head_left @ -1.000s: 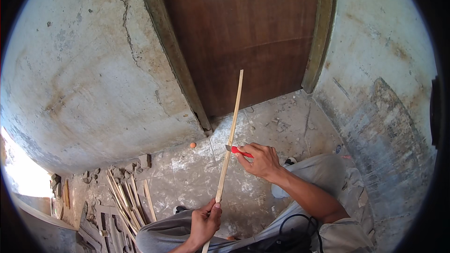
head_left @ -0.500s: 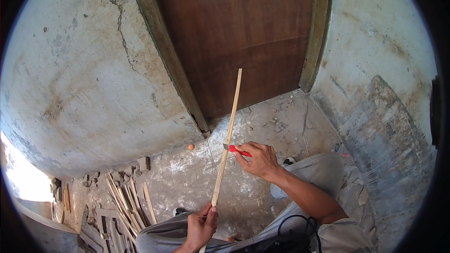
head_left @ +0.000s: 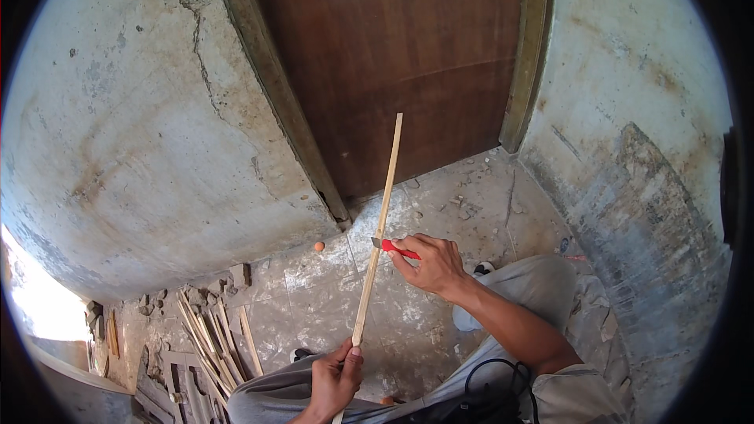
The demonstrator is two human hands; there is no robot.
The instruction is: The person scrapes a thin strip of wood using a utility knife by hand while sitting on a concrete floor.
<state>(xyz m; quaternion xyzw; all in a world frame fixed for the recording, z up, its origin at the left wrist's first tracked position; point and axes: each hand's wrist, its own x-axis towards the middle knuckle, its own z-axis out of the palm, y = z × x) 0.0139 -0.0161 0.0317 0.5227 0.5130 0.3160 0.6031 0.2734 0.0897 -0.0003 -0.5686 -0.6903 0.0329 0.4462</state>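
Observation:
A long, narrow wooden strip [head_left: 386, 196] slants up and away from my lap, its far end in front of the brown door. My left hand [head_left: 337, 378] is closed around its lower part, thumb lying on top. In my right hand [head_left: 433, 265] is a red-handled utility knife [head_left: 402, 250], gripped between thumb and fingers. Its short blade lies against the strip near mid-length. Part of the knife's handle is hidden by my fingers.
Several loose wooden strips [head_left: 214, 345] lie in a bundle at the lower left, beside grey slatted pieces. A small orange ball [head_left: 319, 246] rests on the dusty floor near the wall. Ahead stands a brown door [head_left: 393, 47]; rubble bits [head_left: 465, 208] lie before it.
The knife and my right hand have shifted very slightly up and left along the strip. My left hand keeps its hold, almost unmoved.

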